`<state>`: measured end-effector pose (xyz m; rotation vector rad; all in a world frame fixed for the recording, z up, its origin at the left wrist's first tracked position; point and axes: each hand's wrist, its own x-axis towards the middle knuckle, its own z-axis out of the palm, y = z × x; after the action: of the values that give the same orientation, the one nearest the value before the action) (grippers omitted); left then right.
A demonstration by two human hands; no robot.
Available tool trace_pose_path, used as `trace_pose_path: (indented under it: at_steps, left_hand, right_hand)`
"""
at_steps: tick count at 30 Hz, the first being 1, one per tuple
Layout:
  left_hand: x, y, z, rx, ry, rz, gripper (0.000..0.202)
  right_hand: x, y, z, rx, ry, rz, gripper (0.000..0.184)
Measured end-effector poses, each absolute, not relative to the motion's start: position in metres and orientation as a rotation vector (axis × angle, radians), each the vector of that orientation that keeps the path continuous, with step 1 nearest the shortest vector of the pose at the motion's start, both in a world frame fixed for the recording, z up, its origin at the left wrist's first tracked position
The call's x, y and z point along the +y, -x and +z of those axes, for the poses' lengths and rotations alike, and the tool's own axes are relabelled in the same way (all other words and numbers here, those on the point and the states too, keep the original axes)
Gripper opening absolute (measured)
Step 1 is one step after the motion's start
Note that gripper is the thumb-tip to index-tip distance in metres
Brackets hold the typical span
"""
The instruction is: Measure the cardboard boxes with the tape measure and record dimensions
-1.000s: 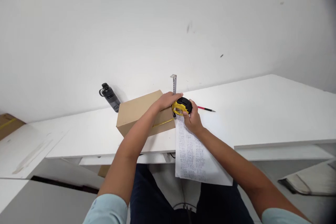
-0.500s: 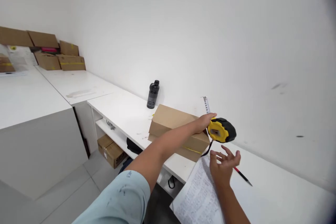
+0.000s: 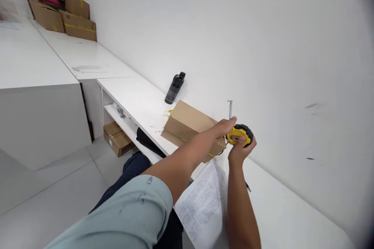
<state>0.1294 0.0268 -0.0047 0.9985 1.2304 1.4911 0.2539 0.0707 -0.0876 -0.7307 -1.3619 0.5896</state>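
A yellow and black tape measure (image 3: 240,134) is held at the right end of a brown cardboard box (image 3: 189,123) on the white desk (image 3: 137,99). Its metal blade (image 3: 230,109) sticks straight up a short way. My right hand (image 3: 239,149) grips the tape measure's case from below. My left hand (image 3: 224,127) rests on the box's top right corner, fingers closed against the case and the blade's base. A printed sheet of paper (image 3: 204,202) lies under my right forearm and hangs over the desk edge.
A dark water bottle (image 3: 174,88) stands by the wall behind the box. A pencil tip (image 3: 247,187) shows beside my right wrist. Cardboard boxes (image 3: 67,17) sit at the far left of the counter, another box (image 3: 117,139) on the floor under the desk.
My right hand, open below the tape measure half a second ago, has closed on its case. The camera has swung further left, and the blade stands shorter than before.
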Motion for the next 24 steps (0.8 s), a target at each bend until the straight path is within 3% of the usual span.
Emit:
trace_pose_path:
  at_steps: [3,6,12,17,21,24]
  left_hand:
    - [0.031,-0.122,-0.002,1.375,-0.861,1.500,0.071]
    - [0.041,-0.121,-0.005,1.459,-0.736,1.603,0.086]
    - [0.051,-0.121,-0.015,1.407,-0.864,1.772,0.078]
    - [0.027,-0.127,0.001,1.648,-1.154,1.543,0.085]
    - [-0.010,-0.130,0.038,1.884,-1.492,1.347,0.085]
    - [-0.054,-0.131,0.078,1.910,-1.726,1.082,0.085]
  right_hand:
    - [0.088,-0.231,-0.060,-1.315,0.677,0.565,0.096]
    - [0.096,-0.209,-0.041,-1.230,0.656,0.617,0.083]
    - [0.088,-0.193,-0.019,-0.993,0.596,0.717,0.054]
    - [0.070,-0.216,0.006,-0.894,0.555,0.760,0.041]
    - [0.059,-0.243,0.031,-0.826,0.492,0.945,0.048]
    - [0.045,-0.260,0.043,-0.818,0.451,0.907,0.052]
